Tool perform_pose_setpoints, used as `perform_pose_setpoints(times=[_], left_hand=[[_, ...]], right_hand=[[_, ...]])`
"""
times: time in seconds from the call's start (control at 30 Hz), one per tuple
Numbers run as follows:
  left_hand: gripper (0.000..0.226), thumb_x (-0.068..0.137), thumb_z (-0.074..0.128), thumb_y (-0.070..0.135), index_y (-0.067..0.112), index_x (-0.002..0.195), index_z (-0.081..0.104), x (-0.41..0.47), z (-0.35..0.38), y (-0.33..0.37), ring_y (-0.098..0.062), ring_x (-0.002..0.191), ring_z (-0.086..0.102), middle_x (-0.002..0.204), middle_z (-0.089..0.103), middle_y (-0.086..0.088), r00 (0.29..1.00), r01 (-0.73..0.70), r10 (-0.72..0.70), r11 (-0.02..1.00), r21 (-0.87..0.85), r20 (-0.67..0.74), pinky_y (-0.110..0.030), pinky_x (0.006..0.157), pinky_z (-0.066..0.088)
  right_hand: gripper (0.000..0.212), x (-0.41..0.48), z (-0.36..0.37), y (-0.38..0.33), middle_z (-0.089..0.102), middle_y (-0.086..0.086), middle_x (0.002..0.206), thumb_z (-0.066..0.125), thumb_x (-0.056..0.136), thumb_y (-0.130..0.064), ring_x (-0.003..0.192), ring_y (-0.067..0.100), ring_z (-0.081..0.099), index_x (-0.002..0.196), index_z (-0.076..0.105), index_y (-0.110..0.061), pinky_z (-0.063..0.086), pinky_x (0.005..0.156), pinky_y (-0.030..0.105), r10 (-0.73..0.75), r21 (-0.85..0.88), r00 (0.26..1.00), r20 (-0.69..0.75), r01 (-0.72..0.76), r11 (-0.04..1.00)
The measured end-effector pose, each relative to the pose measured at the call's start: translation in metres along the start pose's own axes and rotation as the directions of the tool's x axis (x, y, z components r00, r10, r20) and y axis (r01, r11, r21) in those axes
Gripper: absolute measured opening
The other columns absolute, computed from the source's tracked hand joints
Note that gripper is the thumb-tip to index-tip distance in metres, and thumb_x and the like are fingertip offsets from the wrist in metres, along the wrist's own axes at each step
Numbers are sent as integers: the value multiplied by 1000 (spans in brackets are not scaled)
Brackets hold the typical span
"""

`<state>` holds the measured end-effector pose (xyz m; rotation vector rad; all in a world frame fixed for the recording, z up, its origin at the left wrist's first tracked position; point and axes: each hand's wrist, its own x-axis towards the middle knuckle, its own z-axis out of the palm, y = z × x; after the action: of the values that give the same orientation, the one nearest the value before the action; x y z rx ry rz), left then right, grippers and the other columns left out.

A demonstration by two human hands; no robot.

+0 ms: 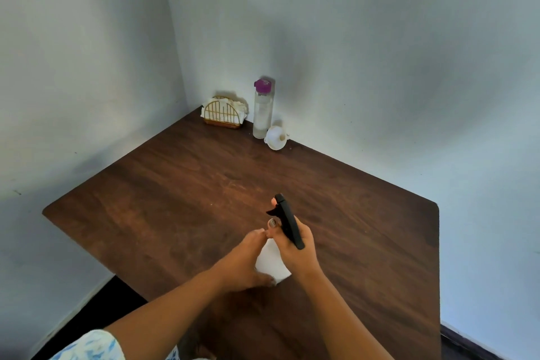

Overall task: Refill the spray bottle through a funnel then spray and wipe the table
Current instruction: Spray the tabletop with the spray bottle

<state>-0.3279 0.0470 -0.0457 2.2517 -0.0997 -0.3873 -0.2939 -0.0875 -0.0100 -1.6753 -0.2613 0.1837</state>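
A white spray bottle [270,261] with a black trigger head [287,221] stands on the dark wooden table [175,184], near the front middle. My left hand [248,260] wraps around the bottle's white body. My right hand [295,251] grips the black spray head at the neck, nozzle pointing away from me. A clear water bottle [262,109] with a purple cap stands in the far corner. Beside it lies a white funnel [276,137], tipped on its side. A gold wire holder [223,114] with white napkins sits to the left of the water bottle.
The table is pushed into a corner, with pale walls [380,67] along its far left and far right sides. A dark floor [102,301] shows beyond the table's front left edge. A patterned sleeve [90,345] is at the bottom left.
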Motion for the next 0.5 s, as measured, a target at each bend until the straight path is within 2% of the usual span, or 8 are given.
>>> perform_pose_setpoints(times=[0.13,0.2,0.27,0.33,0.4,0.47,0.5], left_hand=[[103,61,82,41,53,132,8,20,-18,-1,-7,133,24,147,18,14,996,-93,93,995,23,6,-33,110,30],[106,61,82,39,46,136,8,31,-26,1,-10,133,24,146,15,13,993,-115,114,993,27,30,-33,110,32],[102,64,81,38,43,136,10,44,-29,1,-13,133,27,145,18,11,989,-146,145,989,35,21,-31,109,33],[100,65,80,41,46,134,9,59,-30,0,-12,132,30,144,22,11,985,-173,173,983,54,4,-25,106,32],[100,65,78,44,50,133,5,73,-33,1,-10,130,31,145,22,12,982,-187,188,980,63,-9,-20,101,31],[99,67,77,43,51,131,3,86,-38,4,-10,129,32,145,21,11,980,-199,201,977,76,-13,-18,99,32],[97,67,77,43,48,132,6,94,-41,6,-11,128,34,145,22,9,979,-201,203,977,76,-15,-19,99,34]], right_hand=[[10,18,1,-12,61,5,76,61,89,-8,71,8,58,85,64,-17,48,69,19,4,2,999,40,-4,1000],[6,29,-2,-14,61,12,80,59,90,-9,74,14,57,88,65,-8,47,70,21,15,18,999,31,-16,1000],[11,43,-6,-17,61,16,85,59,89,-7,76,14,57,95,63,2,49,73,23,21,38,1000,20,-22,999],[15,57,-10,-19,61,16,86,61,88,-6,79,13,59,100,61,2,50,76,24,30,37,1000,-1,-30,999],[25,72,-15,-18,63,9,88,67,84,-12,83,13,63,105,60,0,51,79,26,50,-5,995,-89,-51,999],[42,83,-20,-17,65,7,95,72,79,-22,93,20,64,115,58,-5,53,84,30,139,-29,973,-186,-147,989],[45,88,-22,-15,66,4,98,74,78,-25,96,21,63,117,58,-8,53,83,27,194,-61,957,-218,-212,975]])
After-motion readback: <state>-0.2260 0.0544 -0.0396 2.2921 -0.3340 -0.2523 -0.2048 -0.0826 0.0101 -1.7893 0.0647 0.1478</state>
